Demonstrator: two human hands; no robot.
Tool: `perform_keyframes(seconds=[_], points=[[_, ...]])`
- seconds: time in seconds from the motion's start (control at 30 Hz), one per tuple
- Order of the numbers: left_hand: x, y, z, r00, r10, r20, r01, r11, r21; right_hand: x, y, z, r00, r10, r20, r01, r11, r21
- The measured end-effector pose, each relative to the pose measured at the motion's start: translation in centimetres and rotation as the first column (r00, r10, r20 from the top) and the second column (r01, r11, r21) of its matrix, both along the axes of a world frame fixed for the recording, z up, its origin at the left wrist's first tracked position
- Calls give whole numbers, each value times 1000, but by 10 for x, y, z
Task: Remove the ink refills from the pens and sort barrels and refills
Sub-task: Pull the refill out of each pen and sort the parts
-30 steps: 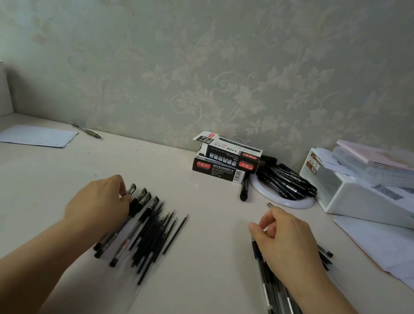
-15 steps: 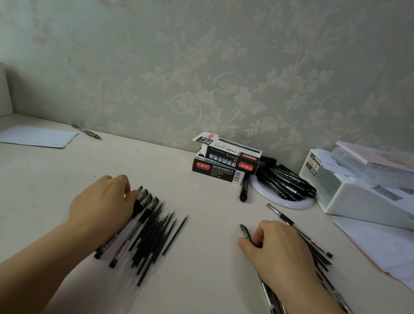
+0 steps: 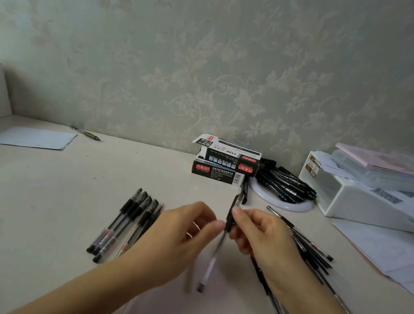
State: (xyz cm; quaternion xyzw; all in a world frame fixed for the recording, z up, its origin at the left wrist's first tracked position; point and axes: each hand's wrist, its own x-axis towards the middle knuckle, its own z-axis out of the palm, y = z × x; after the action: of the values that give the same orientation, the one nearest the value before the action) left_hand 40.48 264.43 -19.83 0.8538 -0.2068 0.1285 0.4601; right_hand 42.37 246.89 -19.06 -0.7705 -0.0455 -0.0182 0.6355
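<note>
Right hand [image 3: 261, 235] pinches the black cap end of a clear-barrelled pen [image 3: 218, 244]; left hand [image 3: 183, 235] pinches its barrel, opposing grips positioned to pull it apart.

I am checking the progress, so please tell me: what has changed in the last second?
Both hands left their piles and met at the middle. The right hand now holds one pen above the table, and the left hand pinches it too. The left pile, the boxes and the tray stayed.
</note>
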Motion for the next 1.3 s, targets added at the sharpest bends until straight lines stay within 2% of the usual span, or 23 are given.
perform_keyframes(seconds=[0.07, 0.13, 0.23, 0.3, 0.4, 0.6, 0.73, 0.93, 1.13, 1.3], points=[[0, -1, -2, 999, -34, -8, 34, 999, 15, -1, 5, -2, 997, 57, -46, -51, 991, 127], [2, 2, -4, 997, -5, 75, -3, 995, 100, -3, 9, -2, 991, 100, -90, -75, 964, 255], [6, 10, -5, 970, 45, 239, -127, 931, 343, -3, 9, -3, 994, 85, -72, -63, 960, 272], [8, 15, -5, 959, 64, 277, -176, 899, 401, -2, 6, -4, 999, 25, -31, -17, 969, 246], [8, 17, -3, 950, 58, 307, -184, 899, 398, -1, 3, -4, 1000, 19, 12, -21, 983, 185], [9, 14, -6, 966, 3, 260, -112, 907, 407, -4, 8, -7, 988, 152, 28, -154, 980, 124], [8, 12, -3, 915, 87, 394, -294, 814, 501, -4, 9, -6, 986, 143, 87, -153, 981, 120], [8, 7, 0, 876, 169, 451, -408, 758, 509, -3, 9, -6, 984, 124, 128, -141, 981, 135], [17, 12, -1, 869, 323, 376, -476, 754, 453, -4, 10, -4, 986, 76, 150, -104, 977, 184], [13, 13, 4, 864, 301, 403, -472, 763, 442, -4, 8, -6, 983, -14, 182, -17, 986, 166]])
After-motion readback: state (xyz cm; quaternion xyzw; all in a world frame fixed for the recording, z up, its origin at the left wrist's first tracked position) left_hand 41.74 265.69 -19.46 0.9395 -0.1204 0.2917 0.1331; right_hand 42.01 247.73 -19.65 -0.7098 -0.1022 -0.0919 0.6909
